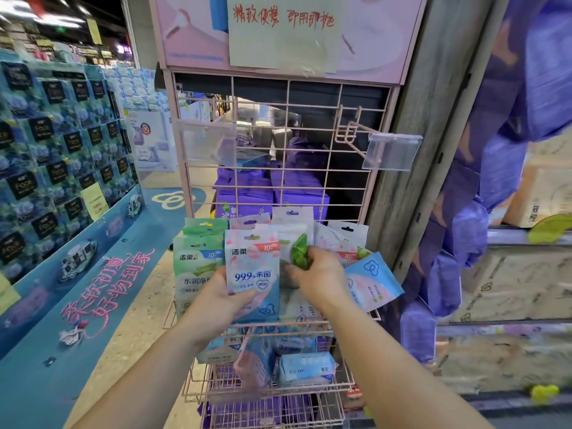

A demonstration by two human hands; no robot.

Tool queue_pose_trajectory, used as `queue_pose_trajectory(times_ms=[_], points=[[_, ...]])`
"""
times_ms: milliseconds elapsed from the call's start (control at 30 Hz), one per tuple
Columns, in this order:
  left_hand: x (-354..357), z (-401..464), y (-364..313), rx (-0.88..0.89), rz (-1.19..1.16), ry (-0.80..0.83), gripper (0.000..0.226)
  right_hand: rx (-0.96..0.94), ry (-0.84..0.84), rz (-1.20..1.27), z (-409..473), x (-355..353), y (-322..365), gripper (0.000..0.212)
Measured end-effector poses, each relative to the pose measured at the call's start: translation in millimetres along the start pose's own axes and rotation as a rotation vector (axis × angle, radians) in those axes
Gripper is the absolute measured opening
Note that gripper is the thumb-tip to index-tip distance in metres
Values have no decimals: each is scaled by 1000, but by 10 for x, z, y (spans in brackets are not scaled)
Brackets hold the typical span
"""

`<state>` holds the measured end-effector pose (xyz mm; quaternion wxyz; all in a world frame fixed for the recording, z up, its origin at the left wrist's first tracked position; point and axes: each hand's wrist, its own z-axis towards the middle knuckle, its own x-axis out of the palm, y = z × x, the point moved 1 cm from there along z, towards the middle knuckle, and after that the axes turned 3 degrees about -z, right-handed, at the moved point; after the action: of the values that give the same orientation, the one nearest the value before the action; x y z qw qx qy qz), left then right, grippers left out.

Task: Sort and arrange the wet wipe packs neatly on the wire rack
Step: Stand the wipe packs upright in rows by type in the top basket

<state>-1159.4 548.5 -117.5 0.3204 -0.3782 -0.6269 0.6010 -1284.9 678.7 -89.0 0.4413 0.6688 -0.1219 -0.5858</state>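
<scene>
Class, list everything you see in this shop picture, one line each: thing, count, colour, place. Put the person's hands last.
wire rack: one, pink, centre
pink pack: one, pink and blue, rack basket, upright
green packs: at least two, green, basket's left end
leaf pack: one, white and green, basket middle
tilted pack: one, blue and pink, basket's right end
label holders: two, clear, upper rack
sign: one, pale, above rack
left hand: holds pink pack
right hand: grips leaf pack

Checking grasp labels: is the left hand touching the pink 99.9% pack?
Touching. The head view shows the left hand with its thumb pressed on the front of the pink 99.9% pack.
</scene>
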Motion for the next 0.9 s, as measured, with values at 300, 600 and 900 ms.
queue_pose_trajectory(times_ms=[300,600,900], points=[[190,-27,-57,-1,-38,-45,35,-48,-377,-57,220,-955,-285,17],[436,144,-115,31,45,-64,30,-80,-223,-195,227,-766,-349,53],[352,278,-20,-7,-54,-131,45,294,119,-273,140,-1077,-869,97]])
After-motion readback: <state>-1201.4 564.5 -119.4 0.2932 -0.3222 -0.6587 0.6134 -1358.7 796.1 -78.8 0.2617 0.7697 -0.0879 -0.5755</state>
